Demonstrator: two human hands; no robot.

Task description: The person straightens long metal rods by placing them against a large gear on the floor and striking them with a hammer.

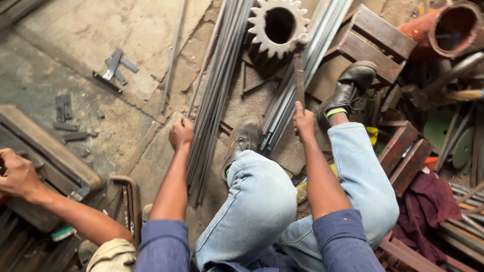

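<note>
My left hand (180, 134) is closed in a fist at the left edge of a bundle of long grey metal rods (218, 90) lying on the floor; it appears to grip one thin rod (201, 75) from that bundle. My right hand (304, 121) holds a narrow rusty flat metal strip (299, 78) that points away from me, over a second bundle of steel bars (295, 98). My legs in light blue jeans and two dark work boots (243, 138) (351, 86) lie between and beside the bundles.
A large toothed gear (278, 25) stands beyond the rods. Rusty metal stools (377, 38), a red pipe (454, 27) and scrap crowd the right. Another person's hand (17, 175) rests on a metal box (55, 161) at left. Small metal offcuts (113, 68) lie on the concrete.
</note>
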